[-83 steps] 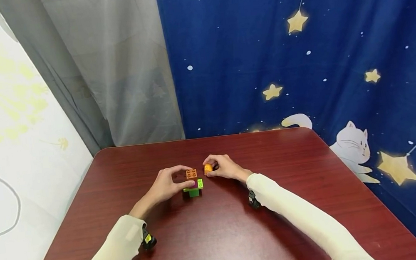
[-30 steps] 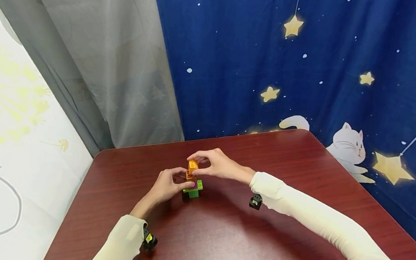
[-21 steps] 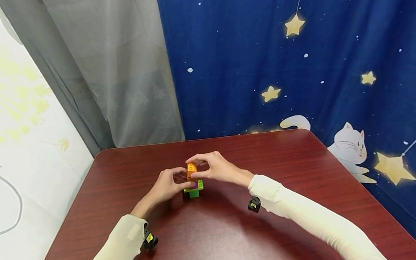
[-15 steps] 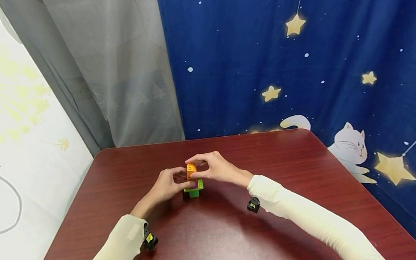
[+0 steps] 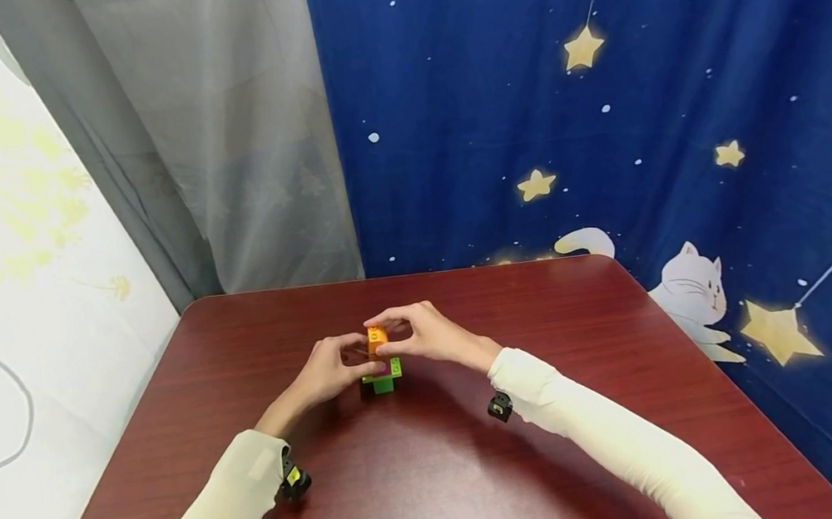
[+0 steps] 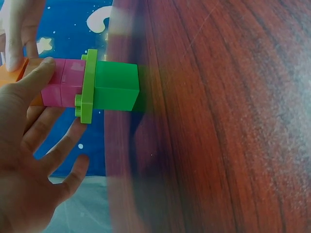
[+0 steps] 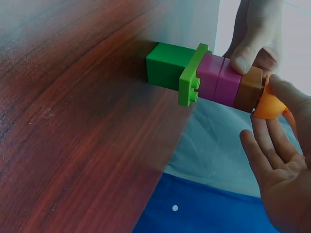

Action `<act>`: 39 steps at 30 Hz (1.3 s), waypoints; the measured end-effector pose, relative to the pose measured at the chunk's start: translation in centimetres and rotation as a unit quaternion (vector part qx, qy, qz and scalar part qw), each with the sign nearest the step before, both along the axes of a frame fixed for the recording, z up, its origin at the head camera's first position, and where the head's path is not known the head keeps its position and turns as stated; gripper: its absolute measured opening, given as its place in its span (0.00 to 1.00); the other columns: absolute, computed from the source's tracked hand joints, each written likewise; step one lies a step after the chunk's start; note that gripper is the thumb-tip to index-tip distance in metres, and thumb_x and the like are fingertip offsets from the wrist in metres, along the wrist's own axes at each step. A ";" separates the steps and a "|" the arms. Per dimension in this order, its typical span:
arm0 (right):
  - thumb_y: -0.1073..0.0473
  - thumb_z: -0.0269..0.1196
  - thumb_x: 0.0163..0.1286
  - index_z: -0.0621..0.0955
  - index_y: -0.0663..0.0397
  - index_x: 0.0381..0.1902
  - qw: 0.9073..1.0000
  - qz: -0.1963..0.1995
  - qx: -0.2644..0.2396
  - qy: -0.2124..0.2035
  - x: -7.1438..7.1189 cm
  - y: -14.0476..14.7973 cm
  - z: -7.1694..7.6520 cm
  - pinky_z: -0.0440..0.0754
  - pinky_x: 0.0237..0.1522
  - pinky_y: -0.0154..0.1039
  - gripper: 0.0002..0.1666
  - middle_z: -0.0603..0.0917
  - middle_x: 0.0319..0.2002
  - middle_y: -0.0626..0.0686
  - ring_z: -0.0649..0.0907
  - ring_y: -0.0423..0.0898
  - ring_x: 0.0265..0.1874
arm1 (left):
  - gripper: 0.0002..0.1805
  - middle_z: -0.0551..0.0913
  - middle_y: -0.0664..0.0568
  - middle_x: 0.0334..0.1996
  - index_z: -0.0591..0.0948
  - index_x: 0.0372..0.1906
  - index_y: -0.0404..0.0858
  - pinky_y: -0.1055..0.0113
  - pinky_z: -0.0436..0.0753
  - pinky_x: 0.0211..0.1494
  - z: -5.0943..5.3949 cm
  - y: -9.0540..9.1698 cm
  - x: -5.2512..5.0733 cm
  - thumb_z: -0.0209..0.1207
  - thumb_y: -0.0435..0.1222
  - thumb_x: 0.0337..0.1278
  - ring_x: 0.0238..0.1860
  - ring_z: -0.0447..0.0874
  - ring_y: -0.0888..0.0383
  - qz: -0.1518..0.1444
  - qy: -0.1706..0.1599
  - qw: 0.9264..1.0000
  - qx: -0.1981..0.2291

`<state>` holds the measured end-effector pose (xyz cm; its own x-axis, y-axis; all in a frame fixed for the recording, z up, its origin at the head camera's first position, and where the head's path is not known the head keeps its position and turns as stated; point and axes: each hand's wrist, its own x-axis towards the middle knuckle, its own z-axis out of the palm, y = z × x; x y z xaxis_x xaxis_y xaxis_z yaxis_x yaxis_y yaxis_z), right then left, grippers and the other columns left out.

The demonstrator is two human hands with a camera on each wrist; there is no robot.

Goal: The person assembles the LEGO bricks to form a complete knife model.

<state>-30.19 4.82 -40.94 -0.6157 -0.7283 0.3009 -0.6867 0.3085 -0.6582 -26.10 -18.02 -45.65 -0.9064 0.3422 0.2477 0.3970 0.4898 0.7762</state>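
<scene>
A small toy-brick tower stands upright on the table. Its base is a green brick, topped by a lime plate with studs. Above come two magenta bricks and a brown-orange brick. My left hand pinches the tower around the upper magenta and brown-orange bricks, thumb on the near side. At the top, my right hand holds a yellow-orange curved brick between thumb and fingers. In the right wrist view that brick sits slightly tilted against the brown-orange one, with a thin gap at one side.
The dark red wooden table spreads around the tower. Behind it hang a grey curtain and a blue star-patterned curtain. Small black cameras are strapped to both wrists.
My right hand has lifted the yellow-orange curved brick from the table, right of the tower, and brought it left and down onto the top. My left hand keeps its grip on the tower.
</scene>
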 end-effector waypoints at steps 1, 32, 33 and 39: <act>0.60 0.75 0.66 0.84 0.51 0.62 1.000 0.001 0.000 -0.002 0.0 0.0 -0.1 0.84 0.54 0.37 0.26 0.90 0.51 0.48 0.88 0.38 0.49 | 0.20 0.91 0.51 0.42 0.88 0.49 0.41 0.50 0.87 0.49 0.0 0.0 0.0 0.77 0.44 0.54 0.44 0.91 0.52 0.001 0.001 1.000 -0.002; 0.60 0.75 0.66 0.84 0.51 0.61 0.999 0.001 -0.047 0.025 0.3 0.3 -0.9 0.84 0.51 0.35 0.26 0.90 0.48 0.50 0.89 0.40 0.46 | 0.17 0.91 0.52 0.40 0.88 0.46 0.43 0.51 0.88 0.48 0.3 0.5 -0.3 0.78 0.42 0.53 0.42 0.91 0.53 -0.005 0.013 1.000 -0.012; 0.60 0.75 0.66 0.84 0.51 0.61 0.999 0.001 -0.044 0.027 0.3 0.2 -0.9 0.84 0.51 0.35 0.26 0.90 0.48 0.50 0.89 0.40 0.46 | 0.17 0.91 0.52 0.40 0.88 0.46 0.43 0.50 0.87 0.49 0.3 0.4 -0.3 0.78 0.42 0.53 0.42 0.91 0.53 -0.005 0.015 1.000 -0.012; 0.61 0.75 0.66 0.84 0.54 0.61 0.999 0.009 -0.011 0.040 -0.1 -0.2 -0.8 0.83 0.53 0.33 0.25 0.90 0.50 0.48 0.88 0.36 0.47 | 0.16 0.91 0.53 0.39 0.88 0.45 0.43 0.48 0.87 0.49 0.1 0.1 -0.2 0.78 0.42 0.53 0.42 0.91 0.53 -0.002 0.025 1.000 -0.017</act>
<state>-30.25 4.59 -41.77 -0.5761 -0.7311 0.3655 -0.7429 0.2818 -0.6073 -26.27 -17.94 -45.52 -0.8920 0.3539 0.2811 0.4366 0.5136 0.7387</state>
